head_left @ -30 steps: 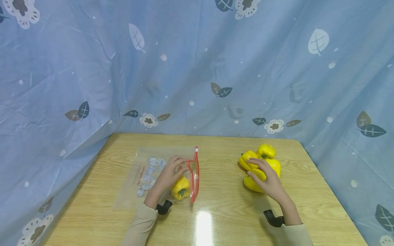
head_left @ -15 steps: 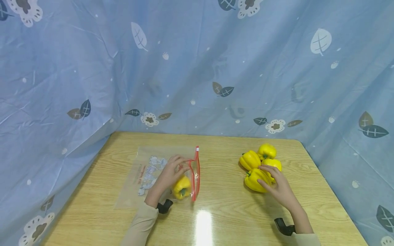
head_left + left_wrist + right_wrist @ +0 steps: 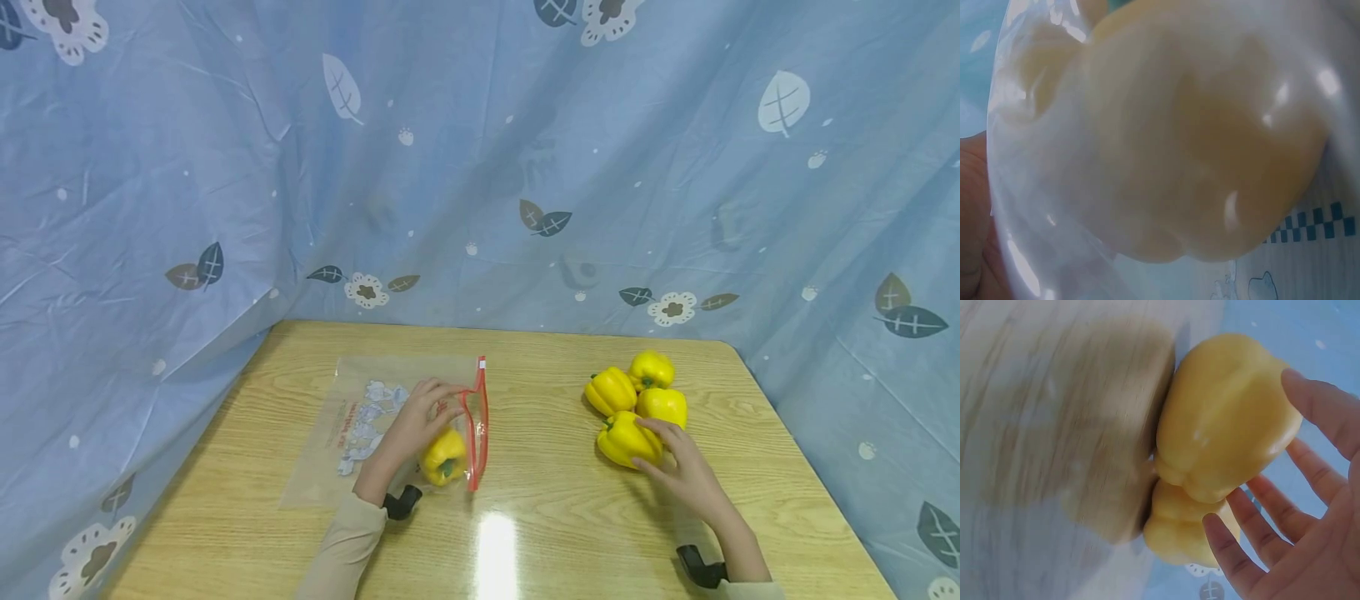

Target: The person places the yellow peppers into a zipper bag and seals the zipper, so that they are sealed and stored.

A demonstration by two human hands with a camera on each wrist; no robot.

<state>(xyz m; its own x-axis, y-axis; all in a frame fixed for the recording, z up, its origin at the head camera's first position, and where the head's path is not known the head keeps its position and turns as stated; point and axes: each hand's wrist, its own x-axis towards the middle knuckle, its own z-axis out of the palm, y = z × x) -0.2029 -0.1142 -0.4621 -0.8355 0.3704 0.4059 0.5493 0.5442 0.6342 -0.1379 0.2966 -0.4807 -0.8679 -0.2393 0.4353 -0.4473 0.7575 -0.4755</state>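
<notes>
My left hand (image 3: 416, 421) holds the upper edge of a clear zip bag (image 3: 311, 467) near its red zip strip (image 3: 482, 450), which gapes to the right. Inside the bag lies one yellow bell pepper (image 3: 444, 458); in the left wrist view the plastic covers this pepper (image 3: 1197, 156). My right hand (image 3: 686, 475) is spread at the near side of the front bell pepper (image 3: 628, 440) of a group on the right. Seen from the right wrist, the thumb (image 3: 1316, 403) is at that pepper's (image 3: 1225, 419) side, the fingers extended along it.
Behind the front pepper sit three more yellow bell peppers (image 3: 610, 390), close together. Everything rests on a wood-grain table (image 3: 540, 517). A blue patterned curtain (image 3: 450, 167) surrounds its back and sides. Light glares off the table's front middle.
My right hand has drawn back right and toward me from above the peppers to the front pepper's near side. The left hand and bag have stayed put.
</notes>
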